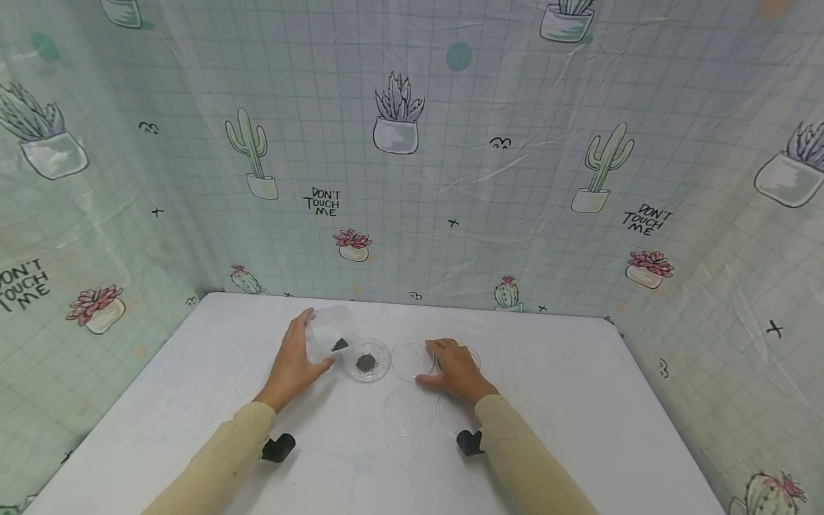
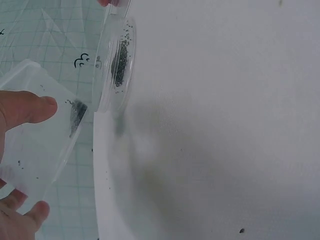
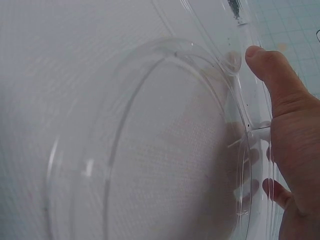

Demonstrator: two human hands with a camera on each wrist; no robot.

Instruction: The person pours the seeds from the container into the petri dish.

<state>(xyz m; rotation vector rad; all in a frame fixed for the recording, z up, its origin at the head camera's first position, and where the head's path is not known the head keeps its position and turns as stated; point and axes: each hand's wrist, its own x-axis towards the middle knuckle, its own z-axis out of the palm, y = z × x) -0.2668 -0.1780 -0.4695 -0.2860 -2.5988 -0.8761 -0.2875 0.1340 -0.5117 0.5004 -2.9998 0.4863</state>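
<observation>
Over the surface (image 1: 547, 429), apparently portioning dark grains (image 1: 366, 363), pinching a plastic bag (image 1: 330, 329) with left grip (image 1: 291, 368), spreading right grip (image 1: 458, 368) at a clear dish (image 1: 409, 361), next likely needing to steady it.

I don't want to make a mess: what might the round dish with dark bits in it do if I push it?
The round dish would probably slide, not roll: it lies flat on the table. Its clear, thin wall suggests it's stiff and light. The dark bits lie in a loose pile, so bumps might scatter them.
</observation>
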